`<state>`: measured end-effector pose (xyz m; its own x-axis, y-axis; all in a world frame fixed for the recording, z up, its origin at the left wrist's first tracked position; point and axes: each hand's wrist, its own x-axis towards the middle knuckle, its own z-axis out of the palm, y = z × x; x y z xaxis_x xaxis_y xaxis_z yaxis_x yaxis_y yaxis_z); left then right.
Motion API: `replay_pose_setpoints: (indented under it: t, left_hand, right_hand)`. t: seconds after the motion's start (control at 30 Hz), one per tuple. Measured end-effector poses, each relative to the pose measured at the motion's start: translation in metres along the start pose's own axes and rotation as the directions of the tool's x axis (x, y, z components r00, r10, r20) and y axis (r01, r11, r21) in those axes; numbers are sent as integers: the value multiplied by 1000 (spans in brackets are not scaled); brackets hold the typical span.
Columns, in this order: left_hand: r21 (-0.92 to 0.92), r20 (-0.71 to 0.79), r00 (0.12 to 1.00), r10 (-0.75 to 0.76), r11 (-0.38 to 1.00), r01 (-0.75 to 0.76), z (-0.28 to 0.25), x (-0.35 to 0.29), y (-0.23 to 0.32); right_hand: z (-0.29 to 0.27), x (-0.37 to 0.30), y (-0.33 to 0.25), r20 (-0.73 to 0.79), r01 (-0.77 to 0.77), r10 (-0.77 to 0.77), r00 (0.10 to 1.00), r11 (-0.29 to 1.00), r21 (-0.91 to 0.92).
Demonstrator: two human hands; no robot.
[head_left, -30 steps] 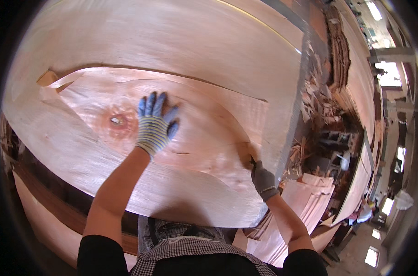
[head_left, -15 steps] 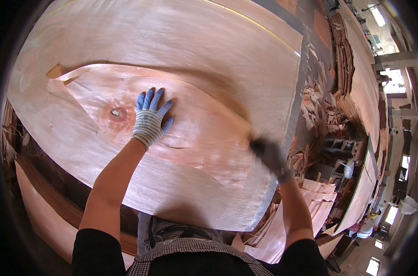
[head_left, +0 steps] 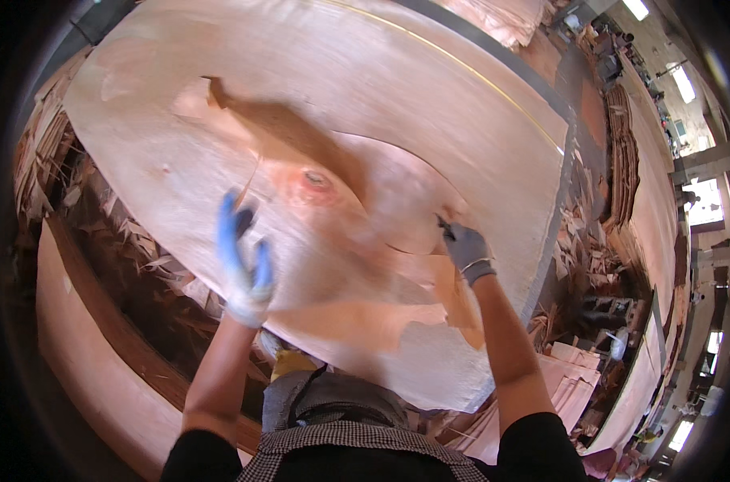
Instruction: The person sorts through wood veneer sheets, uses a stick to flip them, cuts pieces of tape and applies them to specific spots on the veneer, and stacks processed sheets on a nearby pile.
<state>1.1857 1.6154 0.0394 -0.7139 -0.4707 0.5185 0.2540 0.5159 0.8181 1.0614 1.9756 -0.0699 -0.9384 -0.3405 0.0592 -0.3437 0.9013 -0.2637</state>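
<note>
A loose, torn-edged piece of wood veneer [head_left: 397, 181] with a reddish knot lies on a large pale veneer sheet [head_left: 493, 104]. Its far left part has lifted into a curled, shaded flap [head_left: 288, 132]. My left hand [head_left: 247, 261], in a blue and white glove, is smeared by motion but shows fingers apart and nothing held; it hovers by the sheet's near left edge. In a dark grey glove, my right hand [head_left: 465, 249] is closed on a small dark pointed tool [head_left: 443, 223], its tip at the right part of the loose piece.
A yellow strip [head_left: 453, 56] runs along the sheet's far side. Veneer scraps [head_left: 148, 249] fill a gap at the left, beside a long stack of sheets [head_left: 83, 321]. More stacked veneer [head_left: 622, 161] and concrete blocks [head_left: 610, 309] stand to the right.
My left hand has come off the veneer and moved nearer to me. The loose piece has shifted right, its left end curling up. My right hand has moved slightly away from me.
</note>
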Motion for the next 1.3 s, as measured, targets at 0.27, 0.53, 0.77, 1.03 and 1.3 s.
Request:
replay_pose_setpoints:
  t: [0.27,0.53,0.77,1.03,1.3]
  left_hand:
    - [952,-168,882,-440,160,260,-440,-141,-136]
    - [966,194,-580,-791,52,252,-499,-177,-128]
    - [366,930,-353,-100,323,873,-470,13,-101]
    - [-789,599,796,-82,110,605,-441,199,-78]
    - [-607,322,945,62,779,155,-290,508,-126]
  right_hand:
    - [11,12,24,-48,-474,476,878,879,51]
    - [82,-19,-257,116,-289,290,950,673,681]
    - [94,-44,-584,3,394,-617,787,506,767]
    - [36,138,-535,278,-196,-157,948,401,895]
    - [-91,276,-613,-335,244,108,936,485,839]
